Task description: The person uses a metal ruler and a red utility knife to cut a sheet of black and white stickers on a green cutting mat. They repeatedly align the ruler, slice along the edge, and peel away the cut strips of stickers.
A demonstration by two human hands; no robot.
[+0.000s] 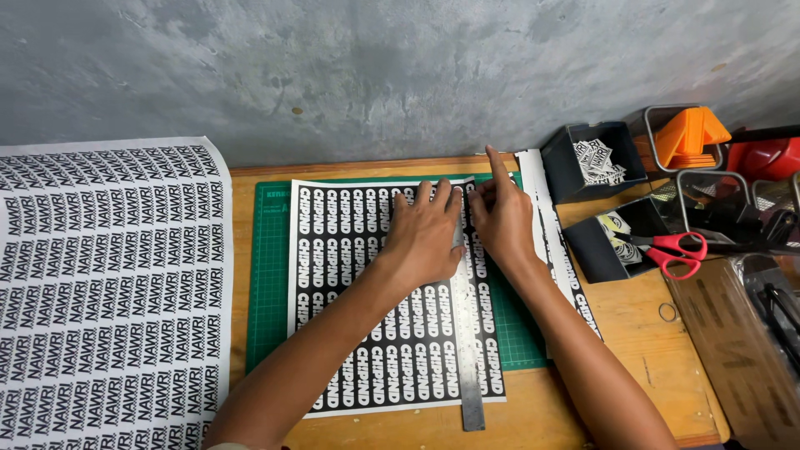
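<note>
Two hands, left hand [423, 236] and right hand [500, 218], press one ruler [467, 333] onto one sheet [367, 350].

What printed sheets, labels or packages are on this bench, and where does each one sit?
Black label sheet: on the green cutting mat, under both hands; rows of white labels.
White label sheet: far left, large, rows of black print.
Cut strip: right of the mat, narrow, black and white.
Cut labels: small pieces in a dark bin, upper right.
Brown package: right edge, flat, plastic-wrapped.
</note>
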